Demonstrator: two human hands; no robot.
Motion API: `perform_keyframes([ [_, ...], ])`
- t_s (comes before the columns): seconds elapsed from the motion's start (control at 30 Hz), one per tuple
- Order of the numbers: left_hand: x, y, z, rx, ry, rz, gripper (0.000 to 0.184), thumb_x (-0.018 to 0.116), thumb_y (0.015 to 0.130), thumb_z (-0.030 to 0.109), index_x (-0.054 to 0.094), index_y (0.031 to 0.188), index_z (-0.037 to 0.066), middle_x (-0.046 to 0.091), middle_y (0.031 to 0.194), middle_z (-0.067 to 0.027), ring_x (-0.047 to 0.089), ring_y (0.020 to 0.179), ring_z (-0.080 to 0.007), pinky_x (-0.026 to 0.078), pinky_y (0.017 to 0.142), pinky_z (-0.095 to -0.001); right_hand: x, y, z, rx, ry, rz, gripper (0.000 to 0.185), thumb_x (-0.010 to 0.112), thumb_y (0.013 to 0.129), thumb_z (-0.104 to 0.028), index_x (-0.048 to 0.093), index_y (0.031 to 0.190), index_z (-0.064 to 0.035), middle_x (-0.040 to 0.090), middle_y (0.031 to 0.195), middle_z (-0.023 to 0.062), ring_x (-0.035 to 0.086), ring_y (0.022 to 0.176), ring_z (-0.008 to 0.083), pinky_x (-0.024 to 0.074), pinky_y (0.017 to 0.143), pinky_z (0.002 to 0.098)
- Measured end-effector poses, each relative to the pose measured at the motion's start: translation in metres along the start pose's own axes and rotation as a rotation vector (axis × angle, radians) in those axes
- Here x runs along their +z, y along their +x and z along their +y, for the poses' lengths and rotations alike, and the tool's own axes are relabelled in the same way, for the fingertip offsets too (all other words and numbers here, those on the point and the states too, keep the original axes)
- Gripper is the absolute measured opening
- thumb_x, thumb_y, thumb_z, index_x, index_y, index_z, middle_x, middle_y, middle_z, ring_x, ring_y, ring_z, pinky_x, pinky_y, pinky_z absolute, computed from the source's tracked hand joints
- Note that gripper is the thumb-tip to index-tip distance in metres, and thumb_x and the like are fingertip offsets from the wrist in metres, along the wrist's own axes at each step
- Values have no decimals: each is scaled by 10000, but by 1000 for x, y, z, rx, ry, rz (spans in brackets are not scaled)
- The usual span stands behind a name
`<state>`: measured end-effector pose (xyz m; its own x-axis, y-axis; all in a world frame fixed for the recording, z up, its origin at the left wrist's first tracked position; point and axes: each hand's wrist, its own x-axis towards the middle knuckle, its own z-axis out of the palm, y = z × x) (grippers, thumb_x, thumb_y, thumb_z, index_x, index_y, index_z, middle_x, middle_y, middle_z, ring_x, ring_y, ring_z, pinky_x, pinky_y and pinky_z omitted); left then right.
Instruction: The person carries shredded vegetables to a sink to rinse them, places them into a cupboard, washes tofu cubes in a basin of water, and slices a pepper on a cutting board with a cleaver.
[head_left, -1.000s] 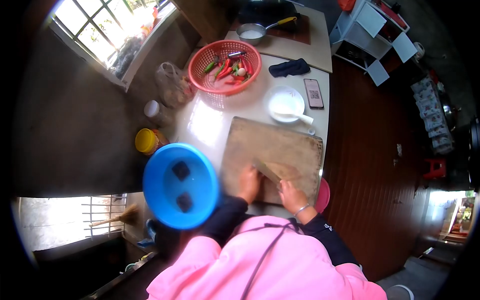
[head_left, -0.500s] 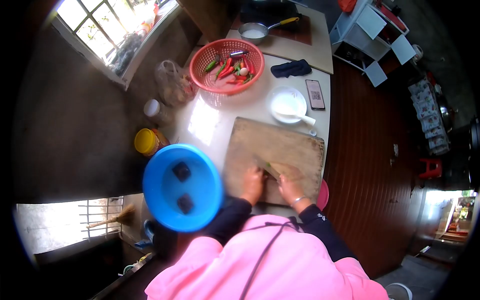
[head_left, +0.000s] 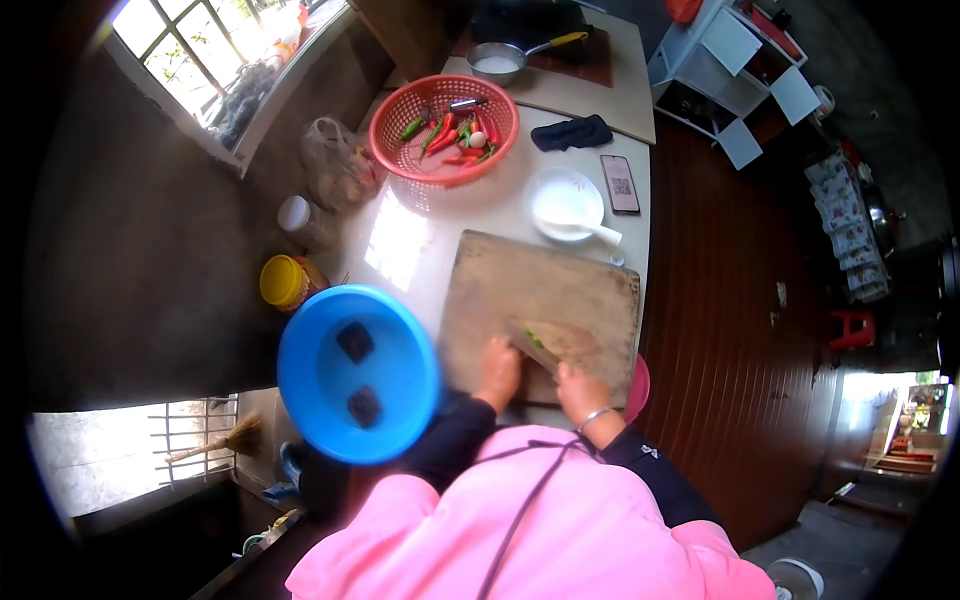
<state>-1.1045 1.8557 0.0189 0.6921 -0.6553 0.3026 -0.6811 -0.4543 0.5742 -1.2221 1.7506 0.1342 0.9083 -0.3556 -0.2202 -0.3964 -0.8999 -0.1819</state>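
Note:
A worn wooden cutting board [head_left: 500, 270] lies in front of me. My right hand [head_left: 583, 392] is closed round the handle of a kitchen knife [head_left: 540, 354], whose blade slants up and left, low over the board. Small green pieces [head_left: 534, 338] show along the blade's right side. My left hand [head_left: 500, 370] rests on the board just left of the blade, fingers curled together and pointing at it. Whatever those fingers press on is hidden.
A blue basin [head_left: 405, 440] with two dark blocks stands at left. Beyond the board are a white bowl [head_left: 545, 215], a phone [head_left: 620, 185], a dark cloth [head_left: 572, 134] and a red basket [head_left: 385, 150] of peppers. A pink container [head_left: 638, 388] shows beside the board's right edge.
The whole view has shifted slightly left. More green shows beside the knife blade now. Both hands keep nearly the same place on the board.

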Motion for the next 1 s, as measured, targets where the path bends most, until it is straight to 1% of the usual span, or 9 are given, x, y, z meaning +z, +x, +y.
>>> perform_keyframes([
  [0.07, -4, 1, 3, 8, -12, 11, 202, 634, 613, 36, 630, 815, 45, 548, 885, -107, 490, 841, -319, 421, 702, -394, -1, 4, -5, 39, 43, -43, 129, 443, 829, -189, 440, 871, -66, 589, 704, 166, 599, 626, 347, 482, 517, 436],
  [0.23, -13, 3, 8, 42, 60, -55, 201, 626, 657, 95, 626, 849, 37, 532, 888, -104, 497, 849, -302, 419, 701, -391, 51, 21, 28, -7, 77, -5, 187, 477, 808, -196, 433, 938, -70, 588, 721, 179, 598, 640, 356, 481, 542, 449],
  [0.3, -14, 2, 13, 41, 92, -49, 208, 626, 665, 107, 620, 860, 34, 529, 889, -100, 500, 860, -294, 419, 700, -386, 39, 22, 28, -44, 106, 31, 210, 489, 798, -195, 432, 958, -72, 588, 734, 185, 597, 643, 357, 477, 547, 455],
  [0.4, -15, 2, 13, 34, 135, -78, 213, 620, 680, 110, 608, 876, 26, 527, 880, -103, 508, 858, -291, 422, 698, -380, 16, 20, 18, 88, 232, -50, 242, 511, 780, -193, 434, 978, -78, 590, 750, 186, 597, 656, 350, 470, 547, 459],
  [0.5, -7, -4, 10, -5, 58, -75, 185, 602, 696, 89, 603, 867, 19, 530, 860, -123, 518, 825, -304, 427, 688, -383, 4, 8, 18, 26, 211, -17, 233, 507, 779, -189, 433, 974, -83, 592, 750, 188, 591, 651, 354, 463, 550, 461],
  [0.57, -4, -5, 10, -42, -30, -43, 162, 591, 703, 76, 605, 853, 18, 532, 851, -136, 523, 805, -314, 431, 680, -387, 0, 0, 20, -112, 108, -2, 216, 505, 776, -176, 432, 954, -78, 595, 737, 187, 587, 650, 364, 464, 561, 461],
  [0.8, -6, -7, 10, 4, -45, -1, 93, 550, 697, 51, 598, 762, 8, 531, 839, -171, 503, 771, -342, 414, 642, -420, 6, 7, 12, -7, 119, -152, 170, 510, 772, -158, 434, 898, -72, 591, 701, 171, 594, 655, 355, 472, 563, 444],
  [0.97, -9, -3, 10, 43, -48, 20, 96, 515, 721, 59, 584, 756, 3, 522, 819, -183, 489, 769, -338, 398, 644, -426, 33, 23, 22, -109, 159, 78, 225, 512, 767, -169, 434, 951, -65, 591, 706, 183, 585, 644, 363, 463, 562, 461],
  [1.0, -11, -4, 13, 22, -29, 30, 123, 563, 689, 55, 602, 797, 11, 539, 836, -151, 506, 774, -326, 419, 657, -405, 30, 23, 21, -111, 159, 78, 225, 512, 767, -169, 434, 951, -65, 591, 706, 183, 585, 644, 363, 463, 562, 461],
])
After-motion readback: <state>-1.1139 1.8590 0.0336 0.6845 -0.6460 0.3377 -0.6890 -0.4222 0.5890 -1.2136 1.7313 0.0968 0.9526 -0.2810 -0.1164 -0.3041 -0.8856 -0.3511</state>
